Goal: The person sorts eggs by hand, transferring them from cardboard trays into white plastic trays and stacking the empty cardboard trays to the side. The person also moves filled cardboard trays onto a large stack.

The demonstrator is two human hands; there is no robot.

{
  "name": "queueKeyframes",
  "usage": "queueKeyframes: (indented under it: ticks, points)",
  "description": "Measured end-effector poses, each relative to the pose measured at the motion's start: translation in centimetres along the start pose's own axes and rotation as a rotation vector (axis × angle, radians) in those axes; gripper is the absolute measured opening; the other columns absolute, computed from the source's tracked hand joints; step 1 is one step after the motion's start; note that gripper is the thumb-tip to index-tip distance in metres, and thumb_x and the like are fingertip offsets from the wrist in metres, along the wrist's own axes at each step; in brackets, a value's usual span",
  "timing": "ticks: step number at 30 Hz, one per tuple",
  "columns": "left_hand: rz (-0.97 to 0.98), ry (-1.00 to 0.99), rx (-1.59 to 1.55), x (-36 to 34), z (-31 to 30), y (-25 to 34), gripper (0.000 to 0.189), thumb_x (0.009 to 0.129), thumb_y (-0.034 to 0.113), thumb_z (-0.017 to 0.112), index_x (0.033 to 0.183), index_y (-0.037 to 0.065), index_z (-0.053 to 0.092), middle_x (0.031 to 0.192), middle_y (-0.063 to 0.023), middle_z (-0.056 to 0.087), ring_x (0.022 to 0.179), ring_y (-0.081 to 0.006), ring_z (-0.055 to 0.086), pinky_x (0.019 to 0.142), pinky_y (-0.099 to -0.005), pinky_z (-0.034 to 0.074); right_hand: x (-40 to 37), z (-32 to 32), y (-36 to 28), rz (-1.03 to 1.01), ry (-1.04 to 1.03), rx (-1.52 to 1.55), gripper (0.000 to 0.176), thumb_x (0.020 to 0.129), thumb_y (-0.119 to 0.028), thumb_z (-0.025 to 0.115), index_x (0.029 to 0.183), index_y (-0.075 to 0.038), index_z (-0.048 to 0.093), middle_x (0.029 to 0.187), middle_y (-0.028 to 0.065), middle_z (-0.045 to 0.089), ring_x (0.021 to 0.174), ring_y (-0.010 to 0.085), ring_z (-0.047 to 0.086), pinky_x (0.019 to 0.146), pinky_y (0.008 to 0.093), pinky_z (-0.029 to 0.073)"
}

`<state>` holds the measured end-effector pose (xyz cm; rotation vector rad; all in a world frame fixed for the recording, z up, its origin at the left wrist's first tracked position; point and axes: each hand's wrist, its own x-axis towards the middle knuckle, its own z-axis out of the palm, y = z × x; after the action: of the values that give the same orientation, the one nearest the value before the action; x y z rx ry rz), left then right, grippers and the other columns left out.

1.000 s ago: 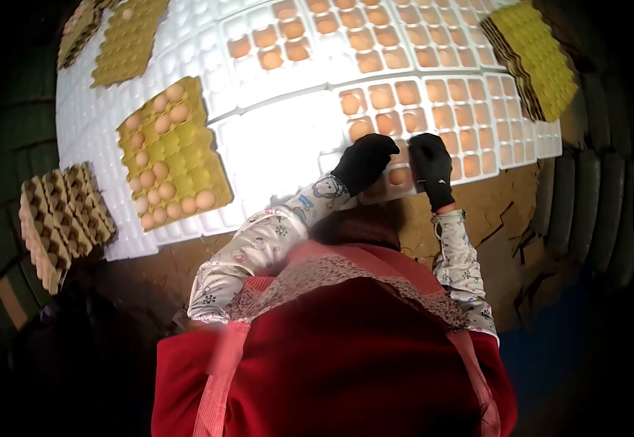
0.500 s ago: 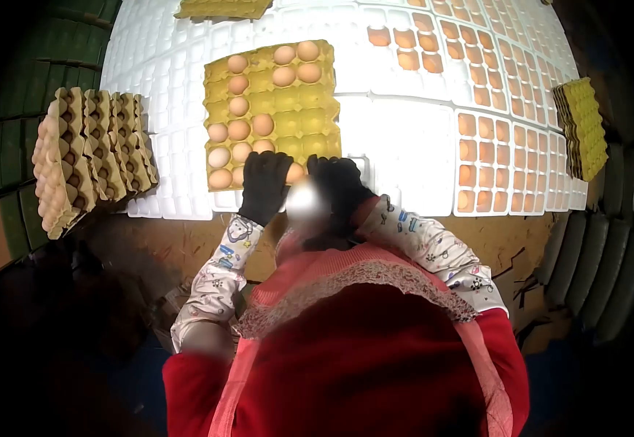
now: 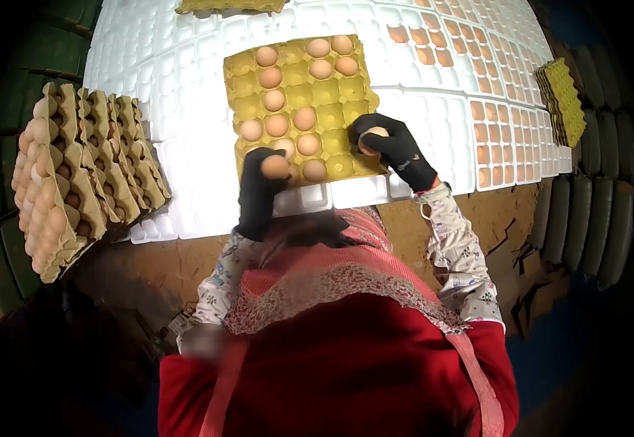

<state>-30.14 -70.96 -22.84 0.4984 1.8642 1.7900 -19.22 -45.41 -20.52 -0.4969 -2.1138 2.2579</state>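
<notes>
A yellow pulp egg tray (image 3: 337,116), partly filled with brown eggs, lies on the white plastic trays. Over its front left corner, my left hand (image 3: 256,191), in a black glove, has its fingers closed round a brown egg (image 3: 275,167). Close by in the front cups sit another egg (image 3: 315,170) and some partly covered by that hand. My right hand (image 3: 401,149), gloved the same way, is at the tray's right edge with a pale egg (image 3: 373,141) between thumb and fingers. The cups to its left hold no eggs.
Upright pulp trays with eggs (image 3: 76,182) lean together at the left. White plastic trays holding eggs (image 3: 493,146) fill the right side of the table. A stack of yellow pulp trays (image 3: 561,102) stands at the far right, and another yellow tray (image 3: 231,4) lies at the back.
My hands have moved apart: the right from close beside the left to the tray's right edge, with an egg. The left now shows an egg in its fingers. The whole view has shifted.
</notes>
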Motion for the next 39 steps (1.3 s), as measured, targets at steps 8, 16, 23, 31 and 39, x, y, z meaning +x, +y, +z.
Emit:
queueKeyframes:
  ticks: [8, 16, 23, 31, 39]
  points:
    - [0.107, -0.025, 0.816, -2.4, -6.7, 0.1, 0.038, 0.075, 0.014, 0.073, 0.108, 0.007, 0.057, 0.092, -0.0118, 0.061, 0.081, -0.0301, 0.06, 0.072, -0.0376, 0.05, 6.4, 10.3, -0.3, 0.073, -0.221, -1.457, 0.022, 0.075, -0.018, 0.065, 0.093, -0.006, 0.06, 0.09, 0.0169, 0.065, 0.086, 0.0343, 0.064, 0.071, 0.0419, 0.051]
    - [0.266, -0.179, 1.22, -1.1, -5.5, -1.1, 0.049, 0.072, 0.017, 0.072, 0.118, 0.013, 0.055, 0.084, -0.009, 0.054, 0.076, -0.0289, 0.06, 0.063, -0.0394, 0.049, 5.4, 6.3, -1.1, 0.189, -0.141, -0.016, 0.037, 0.084, -0.018, 0.061, 0.117, -0.008, 0.048, 0.099, 0.0024, 0.055, 0.088, 0.0102, 0.054, 0.07, 0.0256, 0.047]
    - [-0.117, -0.081, 0.257, -0.5, -7.8, -1.5, 0.04, 0.081, 0.011, 0.067, 0.117, 0.006, 0.051, 0.095, -0.0078, 0.061, 0.073, -0.0202, 0.062, 0.066, -0.0322, 0.052, 6.1, 13.1, -1.0, -0.018, -0.05, -1.293, 0.037, 0.071, -0.023, 0.07, 0.107, -0.019, 0.06, 0.107, 0.016, 0.05, 0.079, 0.0335, 0.064, 0.067, 0.0449, 0.052]
    - [0.426, -0.005, 0.832, 3.4, -7.7, -1.1, 0.039, 0.076, 0.015, 0.07, 0.112, 0.009, 0.057, 0.114, -0.0124, 0.054, 0.086, -0.0256, 0.059, 0.066, -0.0329, 0.052, 6.5, 13.3, 1.2, -0.194, 0.055, -1.354, 0.016, 0.07, -0.013, 0.066, 0.085, -0.008, 0.065, 0.102, 0.0117, 0.052, 0.078, 0.0309, 0.063, 0.058, 0.0441, 0.052]
    - [0.257, -0.084, 1.275, 3.3, -5.2, 1.1, 0.045, 0.059, 0.015, 0.08, 0.1, 0.013, 0.062, 0.117, -0.011, 0.051, 0.086, -0.0304, 0.054, 0.066, -0.0387, 0.052, 2.2, 7.4, -0.1, -0.504, 0.339, -0.751, 0.045, 0.063, -0.015, 0.078, 0.106, -0.014, 0.065, 0.122, 0.0172, 0.047, 0.108, 0.0338, 0.055, 0.084, 0.0404, 0.051]
